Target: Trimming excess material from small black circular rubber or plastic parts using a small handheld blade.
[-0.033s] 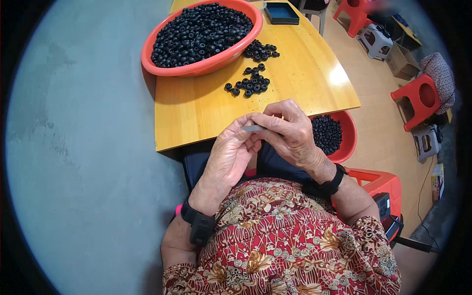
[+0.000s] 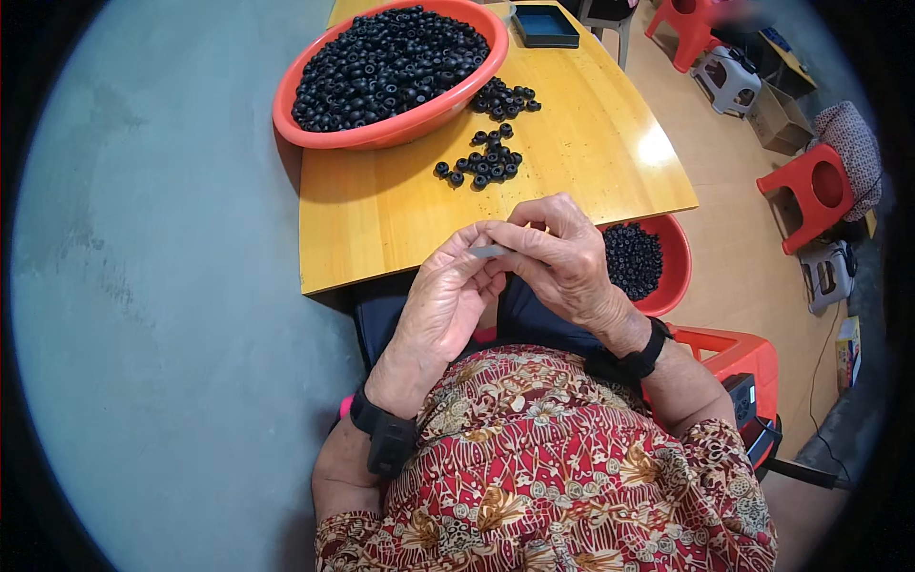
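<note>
My two hands meet in front of me, just off the table's near edge. My right hand point(image 2: 570, 262) is closed, its thumb and forefinger pinching a thin flat grey blade point(image 2: 490, 252). The blade's flat end reaches across to my left fingertips. My left hand point(image 2: 440, 296) has its thumb and forefinger pressed together around the blade's tip; whatever they pinch is hidden by the fingers. Beyond my hands, several small black rubber rings point(image 2: 491, 164) lie loose on the yellow wooden table point(image 2: 381, 224).
A large orange-red basin point(image 2: 400, 129) heaped with black rings stands at the table's far left. A dark tray point(image 2: 545, 26) sits behind it. Below the right table edge is a red basin point(image 2: 679, 267) of similar rings. Red stools point(image 2: 810, 195) and a cardboard box point(image 2: 780, 119) stand on the floor.
</note>
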A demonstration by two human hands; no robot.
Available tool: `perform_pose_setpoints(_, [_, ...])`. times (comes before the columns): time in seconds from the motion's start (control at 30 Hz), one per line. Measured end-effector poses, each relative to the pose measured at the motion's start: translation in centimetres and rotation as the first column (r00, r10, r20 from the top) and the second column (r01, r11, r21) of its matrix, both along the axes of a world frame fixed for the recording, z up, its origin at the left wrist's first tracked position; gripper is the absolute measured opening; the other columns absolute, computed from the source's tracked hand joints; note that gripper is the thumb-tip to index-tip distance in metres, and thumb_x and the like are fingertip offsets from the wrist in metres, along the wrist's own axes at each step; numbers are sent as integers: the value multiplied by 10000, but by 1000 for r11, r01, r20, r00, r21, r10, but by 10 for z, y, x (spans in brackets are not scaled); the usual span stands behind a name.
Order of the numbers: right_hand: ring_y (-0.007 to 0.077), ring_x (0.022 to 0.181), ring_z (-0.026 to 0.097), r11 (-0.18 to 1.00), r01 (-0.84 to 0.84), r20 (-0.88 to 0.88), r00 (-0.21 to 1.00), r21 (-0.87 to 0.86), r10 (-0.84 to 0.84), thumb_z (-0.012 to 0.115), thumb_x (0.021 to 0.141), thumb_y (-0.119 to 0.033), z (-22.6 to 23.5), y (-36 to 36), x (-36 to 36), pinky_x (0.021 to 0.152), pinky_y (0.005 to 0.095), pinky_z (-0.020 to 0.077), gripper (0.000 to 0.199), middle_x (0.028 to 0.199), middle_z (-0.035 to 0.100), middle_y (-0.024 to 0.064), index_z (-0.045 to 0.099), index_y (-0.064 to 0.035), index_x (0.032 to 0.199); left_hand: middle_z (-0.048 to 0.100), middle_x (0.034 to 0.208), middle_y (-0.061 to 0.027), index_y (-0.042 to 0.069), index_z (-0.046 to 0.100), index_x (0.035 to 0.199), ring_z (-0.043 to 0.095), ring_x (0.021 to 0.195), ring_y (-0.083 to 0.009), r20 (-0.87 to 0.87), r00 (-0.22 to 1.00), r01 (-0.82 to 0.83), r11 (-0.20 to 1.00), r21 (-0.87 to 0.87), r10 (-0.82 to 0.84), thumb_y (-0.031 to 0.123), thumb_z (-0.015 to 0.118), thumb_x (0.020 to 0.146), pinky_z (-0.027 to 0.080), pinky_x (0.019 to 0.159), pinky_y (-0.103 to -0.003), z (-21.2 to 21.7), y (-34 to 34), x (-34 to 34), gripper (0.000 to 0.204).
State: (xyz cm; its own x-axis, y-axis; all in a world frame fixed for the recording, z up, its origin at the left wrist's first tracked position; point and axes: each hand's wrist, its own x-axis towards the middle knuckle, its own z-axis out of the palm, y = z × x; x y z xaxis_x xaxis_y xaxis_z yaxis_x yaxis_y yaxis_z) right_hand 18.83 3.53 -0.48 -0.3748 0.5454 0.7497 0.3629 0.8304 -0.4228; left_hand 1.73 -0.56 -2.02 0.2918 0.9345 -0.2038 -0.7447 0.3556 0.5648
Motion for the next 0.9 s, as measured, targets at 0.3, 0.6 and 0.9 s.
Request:
perform_pose_setpoints(0.3, [263, 818, 606, 999, -7, 0, 1000, -33, 7, 774, 716, -136, 3, 0, -4, 690, 357, 514, 307, 909, 613, 92, 682, -83, 1004, 616, 1076, -19, 88, 559, 1177, 590, 962, -101, 5, 999, -49, 999, -14, 49, 163, 596, 950, 490, 855, -274, -3, -1, 1, 241])
perform_pose_setpoints(0.6, [268, 821, 609, 1000, 10, 26, 1000, -26, -10, 773, 717, -129, 1, -1, -5, 697, 357, 516, 322, 929, 613, 97, 663, -75, 1015, 617, 1048, -11, 109, 553, 1174, 599, 944, -107, -57, 998, -43, 999, -31, 41, 179, 575, 954, 501, 863, -291, -2, 0, 2, 231])
perform_pose_setpoints(0.9, [277, 775, 607, 999, 40, 30, 999, 6, -40, 771, 719, -116, -4, -1, -5, 659, 363, 508, 269, 901, 620, 104, 635, -59, 944, 608, 1006, -8, 105, 547, 1124, 598, 917, -109, -78, 994, -80, 997, -8, 79, 198, 572, 955, 509, 842, -289, -6, -1, 0, 195])
